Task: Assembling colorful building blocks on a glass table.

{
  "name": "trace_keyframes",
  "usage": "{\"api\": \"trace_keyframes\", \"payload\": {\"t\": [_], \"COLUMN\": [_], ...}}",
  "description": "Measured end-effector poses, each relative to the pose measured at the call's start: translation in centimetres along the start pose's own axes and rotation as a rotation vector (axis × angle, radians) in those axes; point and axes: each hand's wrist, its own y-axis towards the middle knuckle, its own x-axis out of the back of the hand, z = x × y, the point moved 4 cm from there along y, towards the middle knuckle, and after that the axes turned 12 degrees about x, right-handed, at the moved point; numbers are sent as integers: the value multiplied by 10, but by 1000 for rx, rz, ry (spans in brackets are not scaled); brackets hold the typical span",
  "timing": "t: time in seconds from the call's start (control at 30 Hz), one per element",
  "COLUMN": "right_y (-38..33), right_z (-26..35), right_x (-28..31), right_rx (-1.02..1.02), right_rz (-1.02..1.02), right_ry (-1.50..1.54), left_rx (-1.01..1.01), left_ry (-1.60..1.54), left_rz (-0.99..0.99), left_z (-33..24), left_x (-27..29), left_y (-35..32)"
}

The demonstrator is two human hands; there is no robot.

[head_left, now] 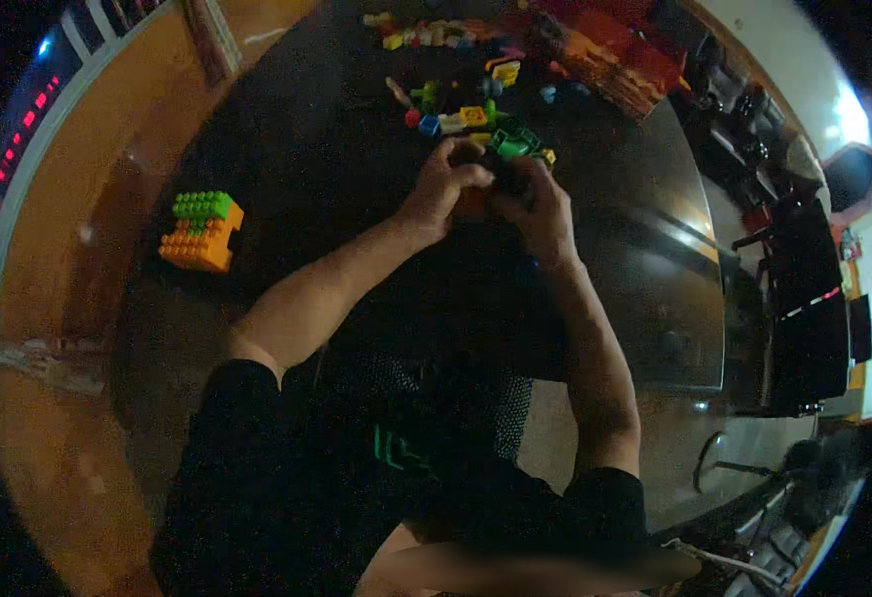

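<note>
My left hand (442,189) and my right hand (544,209) are close together over the dark table, fingers curled inward. Between them is something dark that I cannot make out in the dim light. Just beyond my right fingertips lies a green toy piece (516,141). Past my left fingers, a blue block (429,125) and a yellow block (472,115) lie among other small pieces. Well to the left, apart from both hands, stands a stack of orange and green studded building blocks (200,234).
More loose coloured pieces (436,38) are scattered toward the far edge of the table (645,259). A red and orange printed bag or box (610,60) lies at the far right. Black chairs (804,308) stand beyond the table's right edge, and an orange-brown wall (88,199) runs along the left.
</note>
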Motion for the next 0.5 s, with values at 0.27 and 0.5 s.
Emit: {"api": "trace_keyframes", "payload": {"t": [0.27, 0.5], "right_y": [0, 1], "right_z": [-2, 23], "right_x": [-4, 11], "right_rx": [-33, -419], "right_rz": [51, 33], "right_ry": [155, 696], "left_rx": [78, 335], "left_ry": [-22, -199], "left_rz": [-92, -49], "left_z": [8, -5], "left_x": [-1, -14], "left_y": [3, -21]}}
